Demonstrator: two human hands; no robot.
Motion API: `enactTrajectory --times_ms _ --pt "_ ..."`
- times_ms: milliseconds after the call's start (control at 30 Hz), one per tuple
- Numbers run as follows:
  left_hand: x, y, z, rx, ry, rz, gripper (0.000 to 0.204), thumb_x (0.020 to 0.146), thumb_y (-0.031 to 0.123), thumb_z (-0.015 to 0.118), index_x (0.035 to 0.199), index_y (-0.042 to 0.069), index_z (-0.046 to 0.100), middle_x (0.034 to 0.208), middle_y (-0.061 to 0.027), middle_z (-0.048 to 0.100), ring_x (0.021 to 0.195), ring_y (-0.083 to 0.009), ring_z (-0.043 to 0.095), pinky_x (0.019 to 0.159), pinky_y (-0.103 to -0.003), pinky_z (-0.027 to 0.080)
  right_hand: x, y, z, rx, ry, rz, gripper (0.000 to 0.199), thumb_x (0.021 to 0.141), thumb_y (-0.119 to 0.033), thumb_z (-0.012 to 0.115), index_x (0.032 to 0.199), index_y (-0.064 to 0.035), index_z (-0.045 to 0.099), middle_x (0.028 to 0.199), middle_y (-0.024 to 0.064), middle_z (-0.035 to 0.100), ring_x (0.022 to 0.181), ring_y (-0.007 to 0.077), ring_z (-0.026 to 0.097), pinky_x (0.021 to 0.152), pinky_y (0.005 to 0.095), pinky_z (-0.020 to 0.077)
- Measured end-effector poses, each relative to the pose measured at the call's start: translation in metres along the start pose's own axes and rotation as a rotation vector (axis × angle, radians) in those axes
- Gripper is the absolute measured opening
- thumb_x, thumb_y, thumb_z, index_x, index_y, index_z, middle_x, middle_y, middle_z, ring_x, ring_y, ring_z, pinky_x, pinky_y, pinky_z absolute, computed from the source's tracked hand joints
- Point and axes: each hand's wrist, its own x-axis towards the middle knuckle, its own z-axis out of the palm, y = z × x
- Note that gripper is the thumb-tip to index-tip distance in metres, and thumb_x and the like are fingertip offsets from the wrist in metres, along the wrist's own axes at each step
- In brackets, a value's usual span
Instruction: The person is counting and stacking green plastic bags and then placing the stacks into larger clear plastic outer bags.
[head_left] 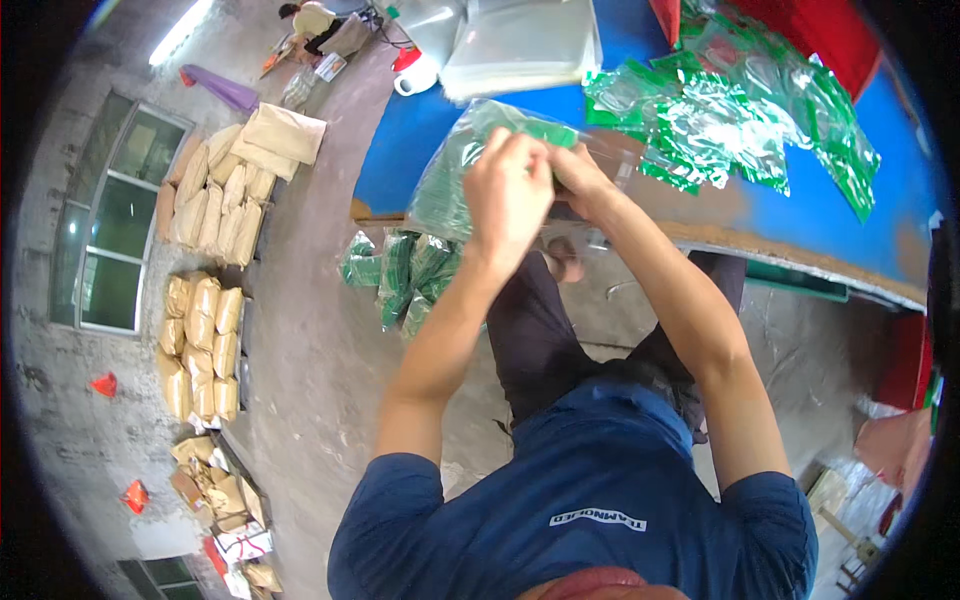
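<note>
1. Head view, centre of the frame: both hands meet at the mouth of a clear plastic bag (455, 175) packed with green packets. The left hand (508, 195) has its fingers curled shut on the bag's top edge. The right hand (583, 178) pinches the same edge just beside it, and the two hands touch.
2. What is hard to see: the left hand covers the bag's opening, so I cannot tell whether it is sealed. The right fingertips are tucked behind the left hand (only knuckles and thumb side show). The packets inside blur into one green mass.
3. The bag hangs over the near edge of a blue table (480, 110) that fills the upper middle of the frame.
4. On the table, upper right, lies a loose heap of green packets (730, 120). At the top centre sits a stack of clear bags (520, 40), with a white cup (415, 75) next to it.
5. Below the table edge, left of the person's knees, several filled green bags (400, 275) rest on the concrete floor.
6. The room: at the left of the frame, rows of tan sacks (215, 195) lie beside a window (115, 220). At the top, another person (315, 20) sits, cut off by the rim.
</note>
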Motion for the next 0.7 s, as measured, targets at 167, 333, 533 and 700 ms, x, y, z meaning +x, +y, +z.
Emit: enactTrajectory --times_ms 167,333,533,700 --pt "-0.032 0.004 0.018 -0.038 -0.164 -0.069 0.018 0.076 0.010 0.077 0.089 0.006 0.066 0.086 -0.0134 0.063 0.081 -0.0305 0.067 0.070 -0.040 0.054 0.003 0.009 -0.022 0.139 -0.336 0.076 0.044 0.093 -0.041 0.067 0.119 -0.0054 0.065 0.117 0.0135 0.064 0.103 0.0204 0.065 0.084 0.0365 0.0559" --pt "-0.018 -0.023 -0.037 -0.250 -0.019 -0.083 0.044 0.077 0.019 0.084 0.113 0.002 0.066 0.109 -0.0124 0.067 0.104 -0.0267 0.065 0.091 -0.038 0.051 -0.028 -0.014 0.018 0.029 -0.118 -0.029 0.067 0.088 -0.043 0.073 0.132 0.0020 0.051 0.119 0.0140 0.062 0.105 0.0233 0.064 0.087 0.0421 0.0557" --pt "-0.006 -0.223 -0.056 -0.975 -0.378 -0.955 0.070 0.098 0.031 0.061 0.154 0.001 0.030 0.156 -0.0129 0.038 0.140 -0.0227 0.039 0.116 -0.036 0.031 -0.021 -0.022 -0.012 0.026 -0.344 0.031 0.070 0.087 -0.035 0.074 0.142 -0.0062 0.044 0.132 0.0136 0.058 0.115 0.0247 0.062 0.091 0.0438 0.0574" --pt "-0.022 -0.227 -0.045 -1.090 -0.589 -0.764 0.068 0.101 0.033 0.054 0.155 0.001 0.027 0.160 -0.0093 0.030 0.148 -0.0200 0.026 0.120 -0.035 0.022 -0.012 -0.016 0.026 -0.137 0.061 -0.078 0.071 0.080 -0.039 0.080 0.135 -0.0052 0.052 0.121 0.0144 0.065 0.101 0.0252 0.069 0.071 0.0423 0.0622"
